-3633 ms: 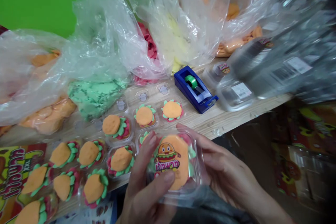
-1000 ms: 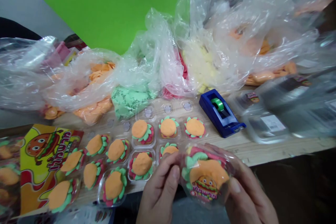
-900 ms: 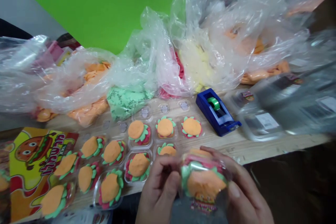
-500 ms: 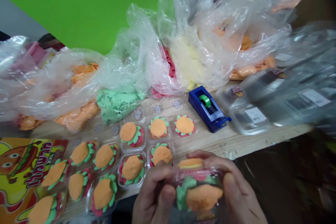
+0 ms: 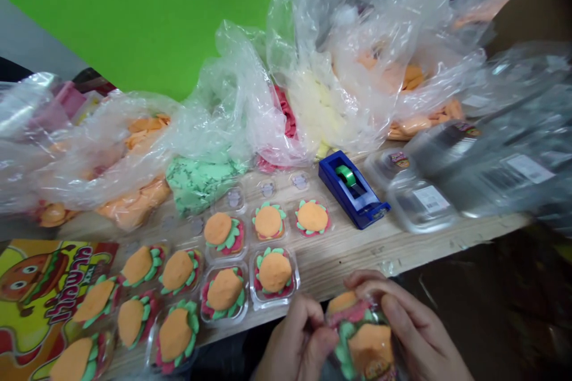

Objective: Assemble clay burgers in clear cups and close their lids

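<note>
A clear plastic clamshell box (image 5: pixel 364 339) is held low in front of me, past the table's front edge. Inside it show orange bun pieces, green frilly leaves and a pinkish-red layer, like a candy burger. My left hand (image 5: pixel 295 339) pinches the box's left side between thumb and fingers. Around the right side and far edge my right hand (image 5: pixel 413 327) is closed. Nearest to them on the table, another candy burger (image 5: pixel 274 272) sits in its open clear box. A blue tape dispenser (image 5: pixel 355 190) with green tape stands beyond my hands.
Several boxed candy burgers (image 5: pixel 176 330) fill the table's left half, beside a printed burger carton (image 5: pixel 40 297). Plastic bags of orange, green (image 5: pixel 201 184), red and yellow pieces line the back. Stacked clear lidded boxes (image 5: pixel 429 202) stand at the right.
Both hands have moved right with the box and turned it, so a printed label shows near its lower edge. The burger box behind them is now fully in sight.
</note>
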Tool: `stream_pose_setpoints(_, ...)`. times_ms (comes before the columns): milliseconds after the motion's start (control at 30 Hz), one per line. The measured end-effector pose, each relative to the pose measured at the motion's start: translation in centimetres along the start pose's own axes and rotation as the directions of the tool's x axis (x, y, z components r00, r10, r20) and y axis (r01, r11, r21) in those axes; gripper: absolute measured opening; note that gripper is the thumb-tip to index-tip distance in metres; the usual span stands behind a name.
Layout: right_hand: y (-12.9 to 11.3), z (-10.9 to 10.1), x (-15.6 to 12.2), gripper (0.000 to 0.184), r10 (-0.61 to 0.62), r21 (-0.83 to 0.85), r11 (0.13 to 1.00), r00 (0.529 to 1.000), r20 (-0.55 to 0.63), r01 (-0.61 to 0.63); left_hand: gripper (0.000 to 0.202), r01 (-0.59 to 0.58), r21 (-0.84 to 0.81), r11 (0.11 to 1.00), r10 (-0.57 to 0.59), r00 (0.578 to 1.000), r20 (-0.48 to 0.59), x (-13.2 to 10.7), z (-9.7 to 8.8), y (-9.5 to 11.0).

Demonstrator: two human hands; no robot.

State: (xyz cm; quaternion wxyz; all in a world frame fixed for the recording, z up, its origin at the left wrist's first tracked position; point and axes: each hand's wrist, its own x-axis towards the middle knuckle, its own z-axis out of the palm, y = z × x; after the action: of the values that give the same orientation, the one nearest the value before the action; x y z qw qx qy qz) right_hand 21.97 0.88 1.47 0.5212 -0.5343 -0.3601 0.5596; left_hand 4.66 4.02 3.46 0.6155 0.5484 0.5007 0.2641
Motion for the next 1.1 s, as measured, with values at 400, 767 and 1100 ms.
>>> stream_pose_setpoints(400, 7.5, -1.4, -4.1, 0.020, 0.074, -0.256, 0.964, 0.997, -0.018, -0.076, 0.013, 0.023, 0.535, 0.844, -0.245, 0.905, 0.347, 0.6, 1.2, -2.5)
stream_pose_setpoints(767, 6.4, -2.9, -3.8, 0.028, 0.315, -0.230, 0.936, 0.925, 0.214, -0.266, 0.003, -0.052, 0.640, 0.766, -0.309, 0.844, 0.438, 0.4, 2.1, -4.8)
stream_pose_setpoints(1100, 7.9, -2.5, -4.3, 0.027, 0.384, -0.128, 0.921, 0.910, 0.156, -0.367, 0.009, 0.027, 0.535, 0.845, -0.289, 0.864, 0.412, 0.4, 2.1, -5.4)
